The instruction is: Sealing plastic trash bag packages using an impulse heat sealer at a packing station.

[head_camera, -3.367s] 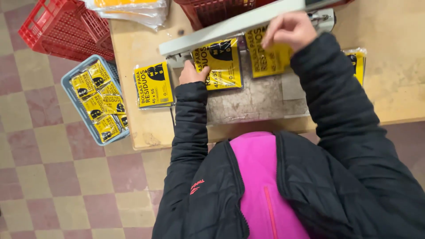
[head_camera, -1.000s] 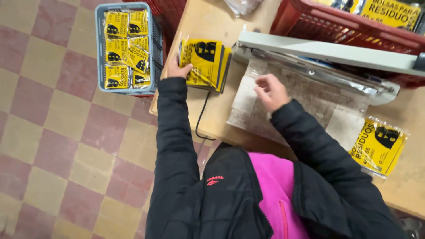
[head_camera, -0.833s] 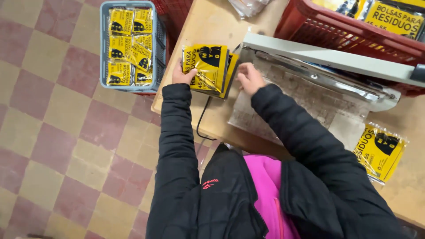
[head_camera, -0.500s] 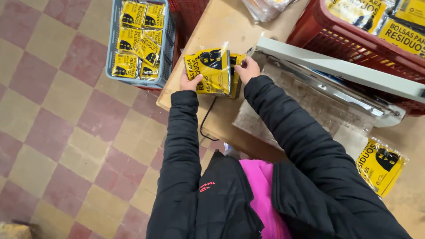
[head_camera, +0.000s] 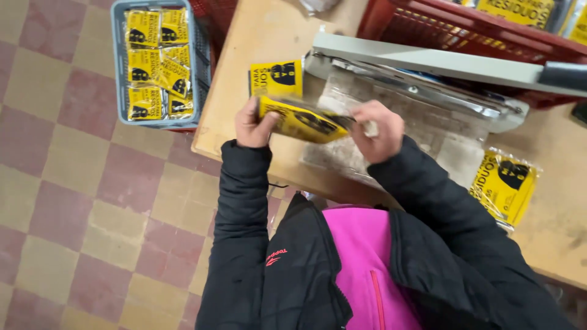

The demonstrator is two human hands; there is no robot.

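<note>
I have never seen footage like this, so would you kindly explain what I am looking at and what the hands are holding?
The camera sits on the person's head and looks straight down, so you see their dark jacket sleeves and both bare hands. The left hand and the right hand hold a stack of yellow packets between them, above a wooden table. Another yellow packet lies on the table behind it, and one more lies to the right. The long grey device with a raised arm looks like a bench sealer. On the tiled floor stands a grey crate filled with similar packets, and a red basket sits behind the device.
</note>
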